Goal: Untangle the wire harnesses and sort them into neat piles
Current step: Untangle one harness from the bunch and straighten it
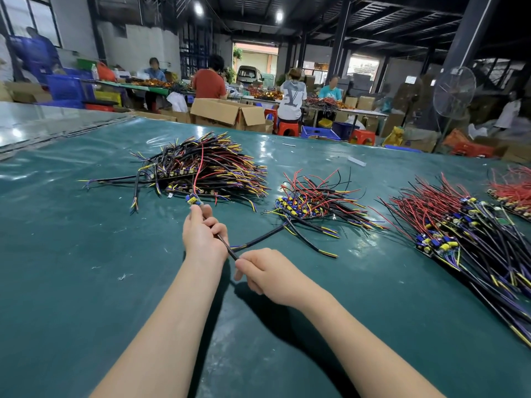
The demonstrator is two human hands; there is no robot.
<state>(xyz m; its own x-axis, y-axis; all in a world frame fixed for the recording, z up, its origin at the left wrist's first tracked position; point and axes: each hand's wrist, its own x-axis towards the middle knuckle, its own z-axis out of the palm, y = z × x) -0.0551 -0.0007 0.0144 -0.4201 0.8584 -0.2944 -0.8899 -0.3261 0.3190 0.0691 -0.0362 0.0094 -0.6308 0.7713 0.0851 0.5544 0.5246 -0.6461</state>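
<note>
Head cam: left hand (202,237) grips 1 black harness (231,252), right hand (264,271) pinches its tail; rightmost pile (514,193) cut off; glossy green mat (86,268), busy workshop.

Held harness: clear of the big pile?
Cannot tell: left hand and right hand hold the harness, but its red wire reaches up over the pile.

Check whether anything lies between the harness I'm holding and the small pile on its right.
Yes. A loose black cable trailing from that small pile lies between them, its end reaching the held harness near the right hand. The harness's red wire also runs up over the tangled heap.
</note>
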